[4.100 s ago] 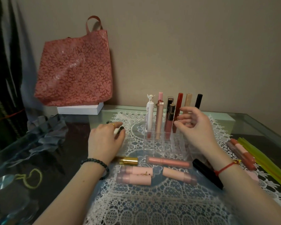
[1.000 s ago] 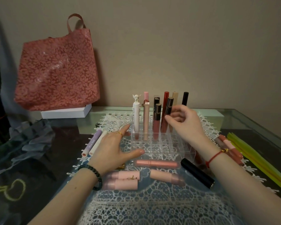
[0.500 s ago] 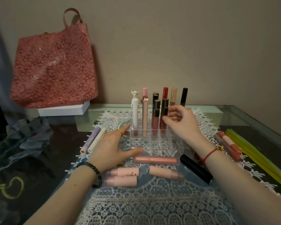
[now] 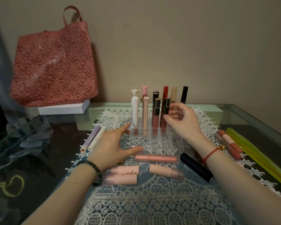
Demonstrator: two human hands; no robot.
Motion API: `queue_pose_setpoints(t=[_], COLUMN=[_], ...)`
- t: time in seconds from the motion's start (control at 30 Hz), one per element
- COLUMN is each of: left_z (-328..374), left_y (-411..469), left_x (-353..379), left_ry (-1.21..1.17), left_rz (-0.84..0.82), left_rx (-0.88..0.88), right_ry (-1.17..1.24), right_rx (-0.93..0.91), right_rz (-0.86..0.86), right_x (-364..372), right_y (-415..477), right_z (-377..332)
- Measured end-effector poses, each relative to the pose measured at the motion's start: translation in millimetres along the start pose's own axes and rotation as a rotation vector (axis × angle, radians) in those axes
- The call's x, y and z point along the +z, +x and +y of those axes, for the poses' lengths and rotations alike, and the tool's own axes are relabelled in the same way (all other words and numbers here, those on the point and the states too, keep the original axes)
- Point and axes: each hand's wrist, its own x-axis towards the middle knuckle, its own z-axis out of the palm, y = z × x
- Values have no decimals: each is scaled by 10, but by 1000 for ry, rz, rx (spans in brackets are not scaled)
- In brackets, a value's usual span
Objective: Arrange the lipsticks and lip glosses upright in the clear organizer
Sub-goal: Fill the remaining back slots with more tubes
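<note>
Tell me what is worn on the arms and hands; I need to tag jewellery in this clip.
Both forearms are bare, no sleeves. The left hand has a gold ring on a finger and a dark beaded bracelet at the wrist. The right hand has a red string bracelet with a small gold charm.

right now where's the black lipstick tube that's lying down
In the head view the black tube lies flat on the lace mat, right of centre, just in front of the clear organizer, between the coral tube and the right wrist.

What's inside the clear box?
The organizer holds nine upright tubes in its back rows; front slots look empty. The right hand covers some slots on the right.
</note>
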Motion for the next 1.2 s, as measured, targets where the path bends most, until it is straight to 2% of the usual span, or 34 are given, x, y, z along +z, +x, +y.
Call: queue_pose_setpoints(t=[0.57,0.77,0.9,1.0,1.1,1.2], left_z=[38,87,15,-149,-366,-536], left_y=[-15,-36,0,14,-10,-88], left_x=[-31,-80,-194,-337,-483,-544], left_ry=[45,85,169,213,106,-45], left_rz=[39,173,282,368,368,264], left_rx=[59,77,-1,-133,-305,-386], right_ry=[-18,-28,-15,56,79,42], right_rx=[-11,-9,-64,-177,-249,-244], right_rz=[14,-3,118,173,54,-158], right_x=[-4,-36,-86,-79,29,260], right_y=[-37,-43,-103,-209,-314,-347], right_z=[-22,-34,-180,-411,-700,-899])
